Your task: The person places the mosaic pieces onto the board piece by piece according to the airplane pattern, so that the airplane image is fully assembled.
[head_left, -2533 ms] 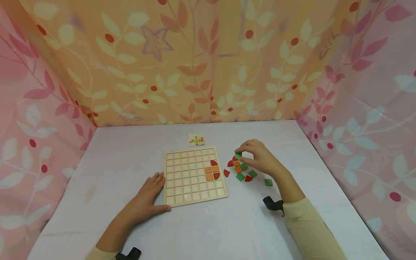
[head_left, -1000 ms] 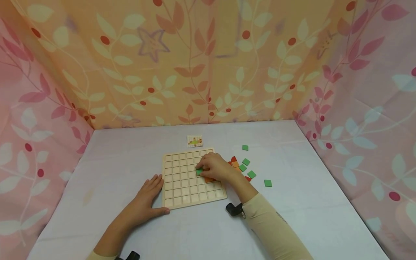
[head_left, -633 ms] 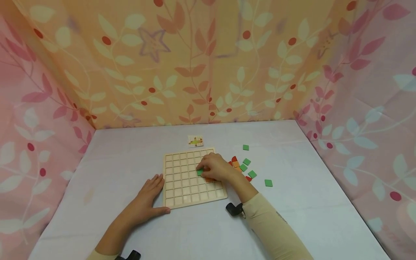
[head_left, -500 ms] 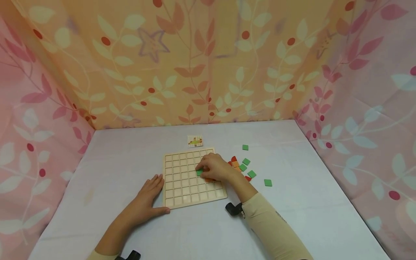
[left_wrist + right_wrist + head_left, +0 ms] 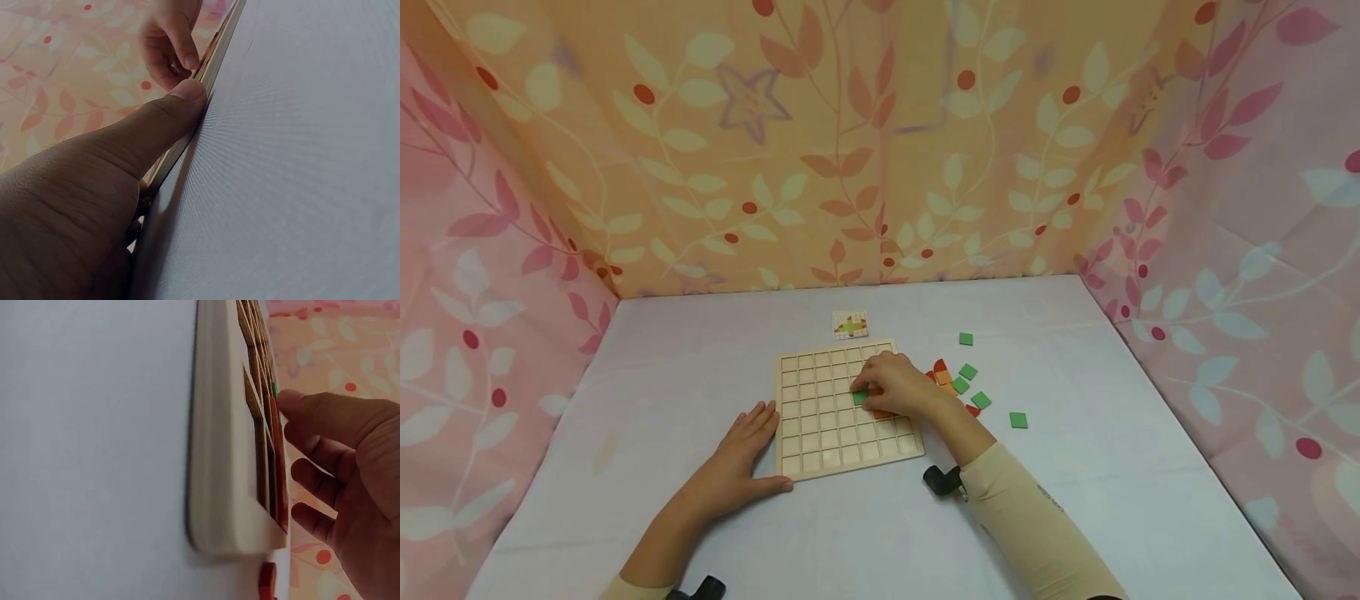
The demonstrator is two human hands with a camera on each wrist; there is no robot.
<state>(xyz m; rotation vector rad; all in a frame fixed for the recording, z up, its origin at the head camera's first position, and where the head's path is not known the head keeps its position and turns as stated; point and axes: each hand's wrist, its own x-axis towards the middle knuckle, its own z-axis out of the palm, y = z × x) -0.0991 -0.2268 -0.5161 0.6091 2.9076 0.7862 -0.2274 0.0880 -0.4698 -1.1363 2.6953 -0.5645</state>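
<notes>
A wooden grid board (image 5: 820,433) lies on the white table. My right hand (image 5: 895,385) is over its right half, thumb and forefinger pinching a green square tile (image 5: 860,399) down at a grid cell. Beside that tile, an orange square tile (image 5: 882,414) shows partly under the hand; other tiles there are hidden. In the right wrist view the thumb tip meets a sliver of green tile (image 5: 274,389) by orange and red pieces. My left hand (image 5: 733,462) rests with straight fingers along the board's left edge, thumb (image 5: 187,90) touching the near corner.
Right of the board lie loose green tiles (image 5: 981,401), orange squares (image 5: 942,377) and red quarter-round pieces (image 5: 973,410). One green tile (image 5: 1018,420) sits farther right, another (image 5: 966,339) farther back. A small pattern card (image 5: 850,325) lies behind the board. Patterned curtains surround the table.
From the loose pieces, my right hand has carried a green tile left onto the board, and for the last second it has stayed there. The left hand keeps its place.
</notes>
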